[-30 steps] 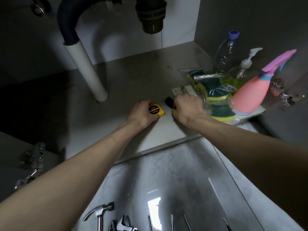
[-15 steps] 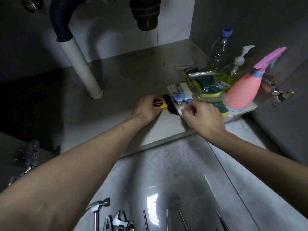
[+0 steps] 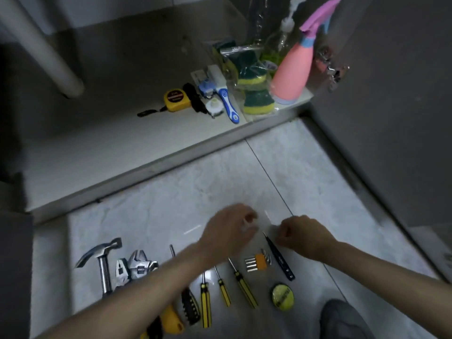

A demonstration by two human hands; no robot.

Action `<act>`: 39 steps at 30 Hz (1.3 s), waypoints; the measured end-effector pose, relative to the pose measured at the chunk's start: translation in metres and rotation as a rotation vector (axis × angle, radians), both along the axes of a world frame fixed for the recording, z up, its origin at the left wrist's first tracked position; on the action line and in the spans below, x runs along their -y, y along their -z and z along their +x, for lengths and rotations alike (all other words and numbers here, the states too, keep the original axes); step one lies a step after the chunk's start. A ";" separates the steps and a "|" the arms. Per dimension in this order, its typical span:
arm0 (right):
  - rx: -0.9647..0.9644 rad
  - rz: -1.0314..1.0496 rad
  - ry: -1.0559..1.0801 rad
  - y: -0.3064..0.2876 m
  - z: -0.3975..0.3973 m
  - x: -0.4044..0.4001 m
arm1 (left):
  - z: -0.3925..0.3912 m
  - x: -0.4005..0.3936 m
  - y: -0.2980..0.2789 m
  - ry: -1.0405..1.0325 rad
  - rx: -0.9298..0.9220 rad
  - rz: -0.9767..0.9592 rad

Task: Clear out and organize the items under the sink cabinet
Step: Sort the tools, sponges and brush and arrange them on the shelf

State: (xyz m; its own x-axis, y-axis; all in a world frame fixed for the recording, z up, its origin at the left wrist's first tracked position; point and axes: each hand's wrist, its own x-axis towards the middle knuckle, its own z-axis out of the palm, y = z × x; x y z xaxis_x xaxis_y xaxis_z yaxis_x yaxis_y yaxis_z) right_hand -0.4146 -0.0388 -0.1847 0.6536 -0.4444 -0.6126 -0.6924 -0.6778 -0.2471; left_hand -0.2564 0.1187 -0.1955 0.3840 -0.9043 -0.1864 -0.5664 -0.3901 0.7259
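Down on the tiled floor [image 3: 151, 216], near its front edge, a row of tools lies side by side: at the left end a hammer [image 3: 104, 260], just beside it an adjustable wrench [image 3: 138, 265], then three yellow-and-black screwdrivers [image 3: 241, 285] partly crossed by the left forearm, a set of hex keys [image 3: 258, 261] in an orange holder, a slim black tool [image 3: 280, 260] and, nearest the front, a round yellow-green roll [image 3: 282, 296].

Above the row, the left hand [image 3: 230, 231] hovers with its fingers curled; motion blur hides whether anything sits between them, so I cannot tell. Just to its right, the right hand [image 3: 303, 234] has its fingers curled in too, close to the tip of the slim black tool, and again the blur leaves it unclear whether it holds something.

Farther back, the cabinet floor [image 3: 102, 148] carries the remaining items along its right half. A white drain pipe [image 3: 41, 52] meets it near the left rear. Toward the front edge lies a yellow tape measure [image 3: 175, 100], touching a black strap-like piece. Just right of it are a small white fitting [image 3: 214, 107] and a blue-and-white handled tool [image 3: 228, 104]. Next come bagged green-and-yellow sponges [image 3: 252, 77], stacked in clear wrap. At the right front corner stands a pink spray bottle [image 3: 292, 74], upright, with a clear pump bottle [image 3: 285, 28] behind it against the side wall.
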 end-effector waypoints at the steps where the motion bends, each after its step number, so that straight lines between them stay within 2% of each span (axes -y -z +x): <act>1: -0.010 0.018 -0.002 0.005 -0.012 -0.005 | -0.021 -0.008 0.012 0.045 -0.022 0.053; 5: 0.092 0.096 -0.041 0.016 -0.045 -0.026 | -0.070 -0.024 0.044 0.166 0.086 0.183; 10: 0.227 0.100 -0.209 0.027 -0.078 -0.053 | -0.068 -0.024 0.047 0.210 0.245 0.277; 18: 0.168 -0.024 -0.475 0.041 -0.100 -0.072 | -0.055 -0.029 0.027 0.118 0.236 0.322; 21: 0.183 0.006 -0.472 0.043 -0.093 -0.069 | -0.047 -0.032 0.013 0.033 0.200 0.268; 24: 0.273 0.003 -0.350 0.027 -0.075 -0.059 | -0.031 -0.033 -0.003 -0.078 0.212 0.184; 28: 0.440 -0.038 -0.177 -0.016 -0.020 -0.029 | 0.024 -0.030 -0.032 -0.298 0.264 0.069; 31: 0.592 -0.067 -0.069 -0.048 0.050 -0.001 | 0.084 -0.027 -0.062 -0.444 0.286 -0.006; 35: 0.744 -0.170 -0.134 -0.083 0.175 0.018 | 0.155 -0.023 -0.092 -0.537 0.326 0.018; 39: 0.737 -0.321 -0.287 -0.092 0.278 0.018 | 0.191 -0.024 -0.094 -0.588 0.307 0.082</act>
State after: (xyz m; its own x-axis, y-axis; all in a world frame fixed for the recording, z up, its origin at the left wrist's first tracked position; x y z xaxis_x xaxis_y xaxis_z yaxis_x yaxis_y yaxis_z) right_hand -0.1369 -0.0565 -0.0927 0.9495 -0.2802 0.1409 -0.2212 -0.9167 -0.3327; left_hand -0.0653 0.1428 -0.1015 0.8551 -0.5161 -0.0488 -0.4192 -0.7438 0.5205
